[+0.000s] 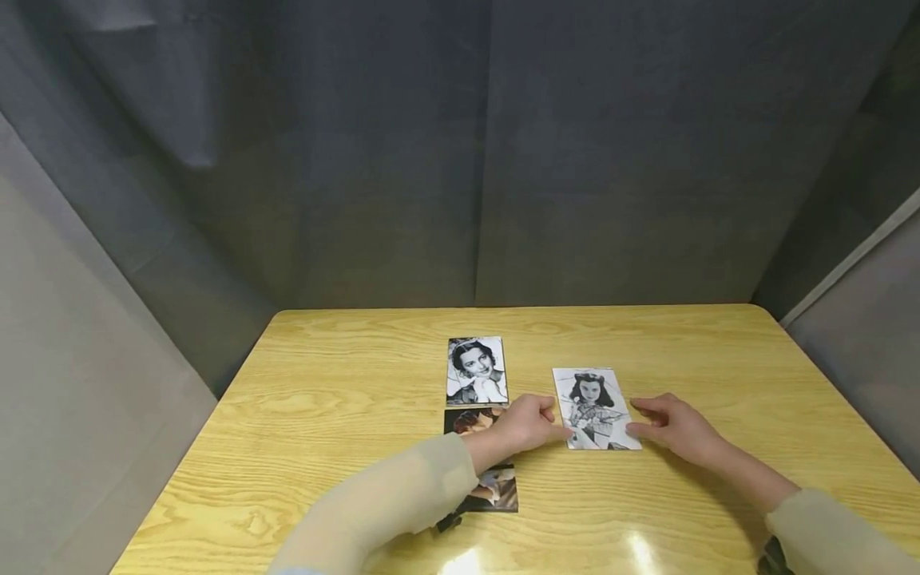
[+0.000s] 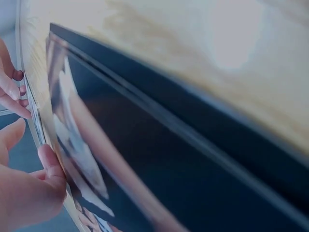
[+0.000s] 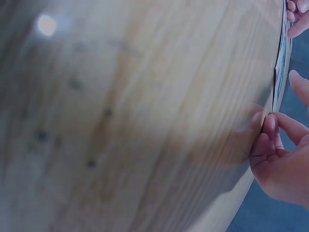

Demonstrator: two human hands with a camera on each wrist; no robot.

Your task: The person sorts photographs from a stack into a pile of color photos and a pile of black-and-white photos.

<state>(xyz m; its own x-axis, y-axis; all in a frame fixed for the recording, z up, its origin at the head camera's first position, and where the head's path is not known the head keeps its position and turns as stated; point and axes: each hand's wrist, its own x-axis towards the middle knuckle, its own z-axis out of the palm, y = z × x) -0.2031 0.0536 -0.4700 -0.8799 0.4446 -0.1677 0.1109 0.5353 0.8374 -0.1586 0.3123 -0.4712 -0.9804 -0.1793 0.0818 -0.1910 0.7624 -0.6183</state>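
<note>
A black-and-white photo of a long-haired person lies between the two hands, right of the table's middle. At its left edge, my left hand holds it, the thumb near the lower corner and the curled fingers farther up. My right hand grips the opposite edge with thumb and index finger. In the right wrist view, curled fingers meet the photo's thin edge. Beneath the left forearm, dark colour pictures lie partly hidden; their dark border fills much of the left wrist view.
Another black-and-white photo lies farther back, just above the colour pictures. The yellow wood-grain table has rounded back corners. Dark cloth hangs behind it, and light grey panels stand at the sides.
</note>
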